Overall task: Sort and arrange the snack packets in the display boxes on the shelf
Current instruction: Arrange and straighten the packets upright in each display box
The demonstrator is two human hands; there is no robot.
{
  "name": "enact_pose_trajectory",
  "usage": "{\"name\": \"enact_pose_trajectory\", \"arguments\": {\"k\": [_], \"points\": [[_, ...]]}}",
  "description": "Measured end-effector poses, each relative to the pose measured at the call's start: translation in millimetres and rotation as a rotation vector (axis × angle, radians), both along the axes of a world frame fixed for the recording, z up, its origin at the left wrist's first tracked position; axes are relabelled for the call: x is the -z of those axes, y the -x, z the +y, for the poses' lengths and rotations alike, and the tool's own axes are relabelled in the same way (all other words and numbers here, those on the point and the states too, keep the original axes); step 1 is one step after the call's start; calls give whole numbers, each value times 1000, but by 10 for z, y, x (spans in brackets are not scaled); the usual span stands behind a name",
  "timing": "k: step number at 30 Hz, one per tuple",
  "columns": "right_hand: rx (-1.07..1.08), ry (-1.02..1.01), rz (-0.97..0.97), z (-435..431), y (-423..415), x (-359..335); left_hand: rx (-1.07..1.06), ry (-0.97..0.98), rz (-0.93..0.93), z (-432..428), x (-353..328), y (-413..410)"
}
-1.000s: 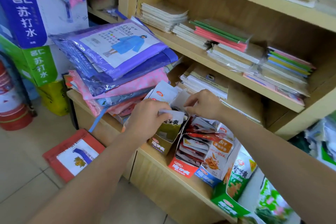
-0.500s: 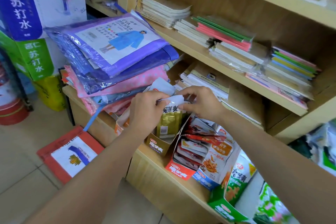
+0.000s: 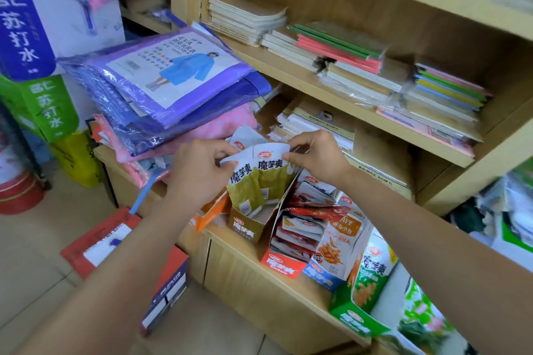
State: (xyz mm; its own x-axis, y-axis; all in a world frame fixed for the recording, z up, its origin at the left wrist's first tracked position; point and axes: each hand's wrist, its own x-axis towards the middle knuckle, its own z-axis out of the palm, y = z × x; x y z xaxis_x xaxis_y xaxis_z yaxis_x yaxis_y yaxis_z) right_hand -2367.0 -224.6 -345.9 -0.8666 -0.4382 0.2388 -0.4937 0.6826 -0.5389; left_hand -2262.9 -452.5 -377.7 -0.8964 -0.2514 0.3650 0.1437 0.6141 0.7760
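Observation:
Two olive-green snack packets (image 3: 259, 181) with white tops stand upright, lifted partly out of a brown display box (image 3: 245, 229) on the low wooden shelf (image 3: 248, 271). My left hand (image 3: 199, 170) pinches the top of the left packet. My right hand (image 3: 314, 157) pinches the top corner of the right packet. To the right stands a red display box (image 3: 281, 265) stuffed with red and white packets, then a blue box (image 3: 331, 253) and a green box (image 3: 360, 317) with packets.
A stack of raincoat packs (image 3: 173, 81) in purple, blue and pink lies left of the boxes. Notebooks (image 3: 340, 57) fill the shelves above. An orange box (image 3: 210, 213) sits at the shelf edge. Cartons (image 3: 31, 66) and a red pack (image 3: 98, 239) are on the floor at left.
Both hands have pulled the olive-green packets higher out of the brown box and spread them side by side. The camera has moved closer and slightly right.

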Motion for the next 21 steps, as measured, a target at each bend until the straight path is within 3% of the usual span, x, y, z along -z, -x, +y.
{"name": "enact_pose_trajectory", "arguments": {"k": [4,8,14,18,21], "points": [[15,34,-10,0,19,31,-65,-19,-23,220,-7,-6],[-95,136,4,31,-10,69,21,44,-34,365,17,33],[-206,174,-162,43,49,-2,71,119,26,425,42,80],[-254,67,-126,68,39,-50,19,247,103,376,140,107],[-228,-77,-16,140,69,-73,-17,278,58,276,151,106]]}}
